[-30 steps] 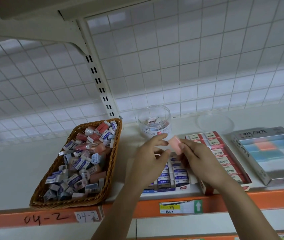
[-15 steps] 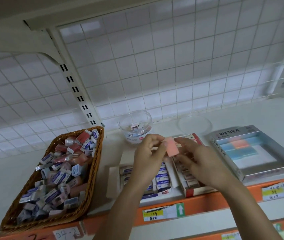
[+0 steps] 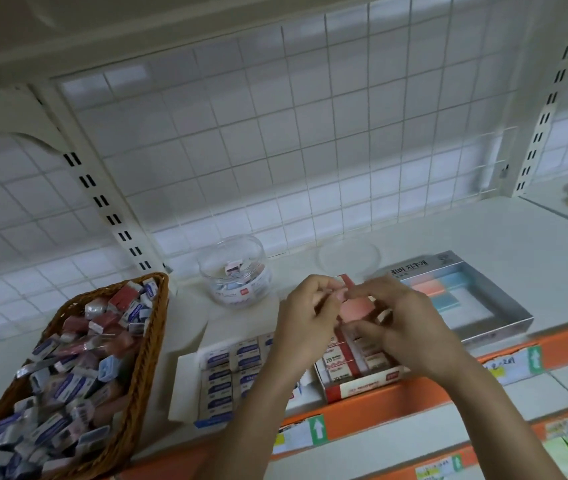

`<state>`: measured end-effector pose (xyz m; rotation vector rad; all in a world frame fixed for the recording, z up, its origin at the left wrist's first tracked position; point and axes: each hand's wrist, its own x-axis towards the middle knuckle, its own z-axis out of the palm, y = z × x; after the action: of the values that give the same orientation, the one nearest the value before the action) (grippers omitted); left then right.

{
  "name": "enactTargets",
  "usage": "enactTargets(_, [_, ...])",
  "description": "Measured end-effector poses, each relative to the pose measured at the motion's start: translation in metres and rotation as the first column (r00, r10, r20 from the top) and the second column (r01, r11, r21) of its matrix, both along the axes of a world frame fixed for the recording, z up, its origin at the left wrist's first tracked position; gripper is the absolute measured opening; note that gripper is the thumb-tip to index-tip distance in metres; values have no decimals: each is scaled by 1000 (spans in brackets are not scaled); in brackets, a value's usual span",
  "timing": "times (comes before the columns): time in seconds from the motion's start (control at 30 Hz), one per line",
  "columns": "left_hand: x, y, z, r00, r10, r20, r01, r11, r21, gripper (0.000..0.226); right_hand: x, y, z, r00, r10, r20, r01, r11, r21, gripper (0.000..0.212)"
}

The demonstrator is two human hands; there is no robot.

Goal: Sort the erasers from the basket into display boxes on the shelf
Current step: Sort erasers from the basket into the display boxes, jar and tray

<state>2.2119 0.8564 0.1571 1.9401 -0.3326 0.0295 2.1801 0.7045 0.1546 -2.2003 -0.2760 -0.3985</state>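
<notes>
While the pink eraser [image 3: 355, 308] was gripped from two sides, a slip looked the main risk. At nine o'clock from it the basket [image 3: 150, 341] stood heaped with mixed erasers [image 3: 68, 393], well apart. At seven o'clock lay the blue box [image 3: 185, 386]. The left hand [image 3: 306, 317] pinched the eraser by its upper edge, fingers curled; the eraser hung between the hands, above the red box [image 3: 362, 386]. The right hand [image 3: 410, 327] pinched it too, though blur hid the exact hold. Should the two grips pull against each other, it could pop free into the red or blue box, among the wrong kind, or drop off the shelf [image 3: 414, 233]. At two o'clock the grey box [image 3: 493, 327], holding similar plain blocks [image 3: 448, 289], seemed its home; a hasty reach might overshoot it.
</notes>
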Motion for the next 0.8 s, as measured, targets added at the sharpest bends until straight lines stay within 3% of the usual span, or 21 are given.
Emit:
enactTargets(0.17, [-7, -29, 2, 994, -66, 92, 55, 991, 123, 16, -4, -28, -3, 989, -146, -17, 143, 983, -118, 26])
enactTargets(0.4, [-8, -74, -8, 918, -213, 334, 3, 847, 532, 24, -9, -88, -4, 953, -300, -45, 291, 945, -146, 19])
enactTargets(0.5, [-12, -93, -9, 905, -265, 333, 1, 784, 621, 28, -2, -118, -11, 949, -315, -8, 302, 916, -265, 26])
enactTargets(0.67, [-10, -117, -16, 900, -307, 309, 2, 712, 702, 31, 17, -144, -20, 949, -243, 201, 311, 824, -474, 9])
enactTargets(0.8, [-6, -122, -20, 930, -306, 203, 50, 654, 755, 50, 28, -152, -41, 963, -248, 102, 263, 790, -554, 24])
